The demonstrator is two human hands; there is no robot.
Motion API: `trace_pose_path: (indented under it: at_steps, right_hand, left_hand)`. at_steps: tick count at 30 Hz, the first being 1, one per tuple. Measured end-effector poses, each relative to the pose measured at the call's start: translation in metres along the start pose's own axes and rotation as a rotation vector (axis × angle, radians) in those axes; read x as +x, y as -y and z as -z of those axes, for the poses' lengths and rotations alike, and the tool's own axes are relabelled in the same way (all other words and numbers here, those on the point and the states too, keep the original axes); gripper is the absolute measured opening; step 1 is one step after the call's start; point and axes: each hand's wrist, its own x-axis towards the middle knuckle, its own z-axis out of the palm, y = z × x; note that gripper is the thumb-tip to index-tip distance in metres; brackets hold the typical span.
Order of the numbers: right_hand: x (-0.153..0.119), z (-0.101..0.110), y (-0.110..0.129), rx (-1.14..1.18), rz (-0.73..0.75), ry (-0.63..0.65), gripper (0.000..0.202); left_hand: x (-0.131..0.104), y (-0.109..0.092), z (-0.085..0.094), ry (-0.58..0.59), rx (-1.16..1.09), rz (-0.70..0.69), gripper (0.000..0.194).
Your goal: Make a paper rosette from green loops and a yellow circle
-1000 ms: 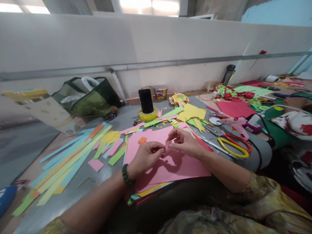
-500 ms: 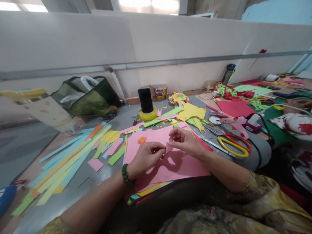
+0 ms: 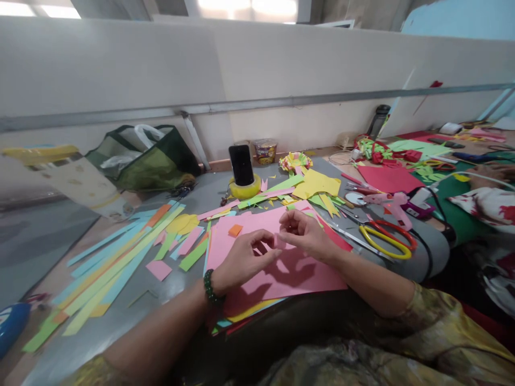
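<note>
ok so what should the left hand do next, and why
Perhaps bring the left hand's thumb and forefinger together on the small pink paper to steady it: they stand apart beside it, while only the right hand seems to hold it.

pink sheet — matt paper | phone — glossy | smooth plastic scissor handles

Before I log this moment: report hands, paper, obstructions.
Right hand holding small pink piece. Left hand close, contact unclear. Pink sheet beneath both. Scissors to the right, clear of both hands.
</note>
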Motion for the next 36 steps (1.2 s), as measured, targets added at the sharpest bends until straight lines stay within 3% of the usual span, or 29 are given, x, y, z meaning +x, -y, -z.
trace_pose_path:
  at_steps: [5, 10, 12, 16, 20, 26, 28, 32, 34, 36]
  right_hand:
    - [-0.005, -0.005, -0.001, -0.157, 0.097, -0.024, 0.035]
    - [-0.008, 0.008, 0.006, -0.297, 0.364, -0.265, 0.023]
    - [-0.008, 0.011, 0.007, -0.376, 0.422, -0.250, 0.019]
    - [-0.010, 0.008, 0.008, -0.563, 0.407, 0.171, 0.022]
    - [-0.022, 0.015, 0.021, -0.534, 0.385, 0.488, 0.029]
    - [-0.042, 0.052, 0.058, -0.310, 0.043, 0.984, 0.045]
    - [-0.043, 0.056, 0.062, -0.372, -0.011, 0.889, 0.045]
    - [-0.038, 0.040, 0.051, -0.536, 0.057, 0.208, 0.031]
    - [-0.033, 0.024, 0.041, -0.534, 0.074, 0.080, 0.028]
    - [-0.029, 0.009, 0.033, -0.516, 0.089, 0.071, 0.026]
  left_hand:
    - [0.002, 0.007, -0.001, 0.004, -0.150, 0.068, 0.028]
    - [0.000, 0.002, 0.007, -0.076, -0.203, 0.139, 0.020]
    - [-0.001, -0.001, 0.009, -0.083, -0.180, 0.135, 0.015]
    - [0.001, -0.005, 0.010, -0.090, -0.230, 0.137, 0.012]
    - [0.009, -0.002, 0.022, -0.232, -0.369, 0.200, 0.011]
    - [0.026, 0.007, 0.060, -0.497, -0.474, 0.214, 0.022]
    - [0.027, 0.008, 0.060, -0.510, -0.469, 0.195, 0.023]
    - [0.016, 0.003, 0.030, -0.357, -0.387, 0.152, 0.013]
    - [0.007, 0.000, 0.012, -0.214, -0.309, 0.115, 0.013]
    - [0.000, -0.001, 0.000, -0.104, -0.194, 0.055, 0.016]
